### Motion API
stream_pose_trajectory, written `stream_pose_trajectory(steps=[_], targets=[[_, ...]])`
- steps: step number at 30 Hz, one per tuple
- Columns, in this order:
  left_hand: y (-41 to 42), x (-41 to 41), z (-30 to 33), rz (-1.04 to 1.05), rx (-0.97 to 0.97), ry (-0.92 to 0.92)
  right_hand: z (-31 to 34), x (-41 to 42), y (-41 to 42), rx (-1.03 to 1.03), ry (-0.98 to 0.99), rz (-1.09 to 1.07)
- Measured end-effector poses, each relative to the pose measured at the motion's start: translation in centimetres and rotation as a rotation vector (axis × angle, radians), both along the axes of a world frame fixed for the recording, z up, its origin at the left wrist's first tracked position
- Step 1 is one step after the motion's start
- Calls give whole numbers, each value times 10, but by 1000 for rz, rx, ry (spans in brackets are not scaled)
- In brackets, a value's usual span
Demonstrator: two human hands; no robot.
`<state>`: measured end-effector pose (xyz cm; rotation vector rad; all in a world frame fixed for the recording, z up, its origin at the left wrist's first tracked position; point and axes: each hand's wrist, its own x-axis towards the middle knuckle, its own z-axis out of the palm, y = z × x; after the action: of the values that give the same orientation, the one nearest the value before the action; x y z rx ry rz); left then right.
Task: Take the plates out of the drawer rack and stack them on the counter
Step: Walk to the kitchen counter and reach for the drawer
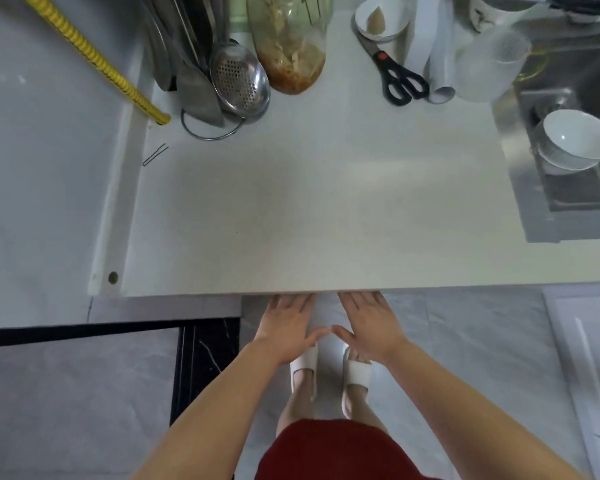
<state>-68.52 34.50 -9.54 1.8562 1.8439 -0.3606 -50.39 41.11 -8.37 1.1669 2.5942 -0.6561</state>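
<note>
White counter edge hides the straight fingers of left hand and right hand.

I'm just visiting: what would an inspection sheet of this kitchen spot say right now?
Surface: white counter, middle bare.
Job's things: no plates or drawer rack seen.
Clutter: glass jar, skimmer, scissors, small bowl at the back; white bowl in the sink.
Grippers: left hand and right hand flat, fingertips hidden under the counter edge.
Cables: yellow ribbed hose.
Surroundings: grey floor tiles.
</note>
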Motion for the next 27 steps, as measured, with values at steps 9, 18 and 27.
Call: stream_pose_trajectory(steps=[9,18,27], targets=[[5,9,-4,96,47,-22,-3,-9,-10,305,42,-55],[6,4,-4,80,68,-22,-4,-16,-13,192,-27,-120],[-6,17,0,126,95,15,-7,-9,-23,144,-59,-95]])
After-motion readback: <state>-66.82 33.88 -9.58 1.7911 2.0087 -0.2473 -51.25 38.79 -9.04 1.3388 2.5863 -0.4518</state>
